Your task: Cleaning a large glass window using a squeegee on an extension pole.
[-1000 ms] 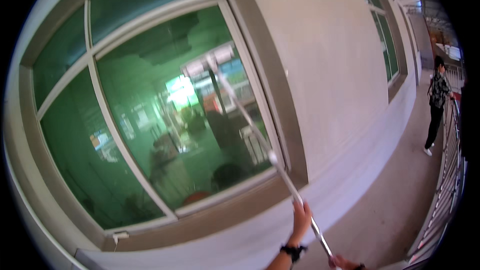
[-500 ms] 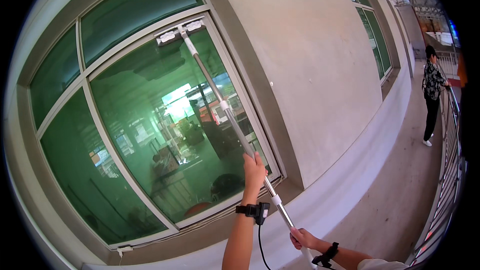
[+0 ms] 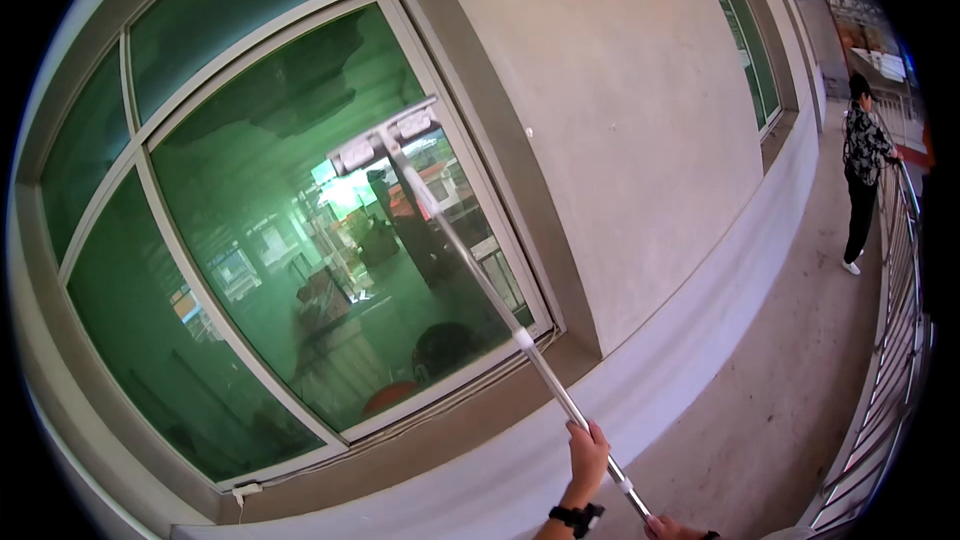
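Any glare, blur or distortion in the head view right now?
Head view, window: a bright patch glares in the green pane, likely a reflection; head view, edges: the railing bows, corners go black; head view, centre: the metal pole looks fairly sharp.

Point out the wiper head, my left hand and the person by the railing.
Wiper head (image 3: 384, 140), head view: middle of its crossbar.
Left hand (image 3: 588, 452), head view: back of the hand.
Person (image 3: 860, 152), head view: torso.

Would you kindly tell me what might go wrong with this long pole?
The wiper head might knock the window frame, since its right end appears close to it. With the left hand and right hand both gripping low on the pole, its far end could wobble.
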Motion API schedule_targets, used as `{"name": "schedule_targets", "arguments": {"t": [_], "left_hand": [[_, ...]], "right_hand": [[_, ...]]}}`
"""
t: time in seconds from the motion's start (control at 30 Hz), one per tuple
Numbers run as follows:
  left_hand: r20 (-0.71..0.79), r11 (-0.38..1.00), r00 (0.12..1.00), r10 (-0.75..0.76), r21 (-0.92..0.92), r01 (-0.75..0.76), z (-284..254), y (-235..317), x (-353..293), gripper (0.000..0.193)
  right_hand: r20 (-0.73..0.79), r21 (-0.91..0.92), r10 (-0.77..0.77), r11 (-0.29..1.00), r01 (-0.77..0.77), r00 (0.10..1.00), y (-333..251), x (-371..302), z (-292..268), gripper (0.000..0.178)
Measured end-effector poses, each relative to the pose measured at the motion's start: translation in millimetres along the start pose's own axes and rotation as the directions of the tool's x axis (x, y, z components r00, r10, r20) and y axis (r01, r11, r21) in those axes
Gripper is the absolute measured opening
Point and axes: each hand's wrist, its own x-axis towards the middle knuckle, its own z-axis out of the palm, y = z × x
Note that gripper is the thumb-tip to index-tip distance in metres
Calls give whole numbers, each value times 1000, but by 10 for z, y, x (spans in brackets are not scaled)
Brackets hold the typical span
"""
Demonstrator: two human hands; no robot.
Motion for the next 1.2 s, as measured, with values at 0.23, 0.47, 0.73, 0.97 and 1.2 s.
{"name": "schedule_targets", "arguments": {"t": [0.23,0.47,0.73,0.97,1.2], "left_hand": [[-179,912,921,345,294,-285,-562,1285,1277,26],[-133,929,942,309,253,-269,-587,1731,998,27],[-68,985,983,170,6,-170,-230,1144,375,23],[-222,818,803,553,330,-472,-662,1883,1477,27],[-147,953,942,300,99,-288,-275,1246,993,29]], "right_hand": [[263,238,-137,969,73,955,-1660,823,-166,72],[421,398,-212,917,31,882,-1879,471,-338,70],[241,179,-40,984,-4,970,-983,89,-319,79],[213,173,-186,973,151,959,-2641,573,-581,74],[232,159,-154,980,119,960,-1522,458,-548,73]]}}
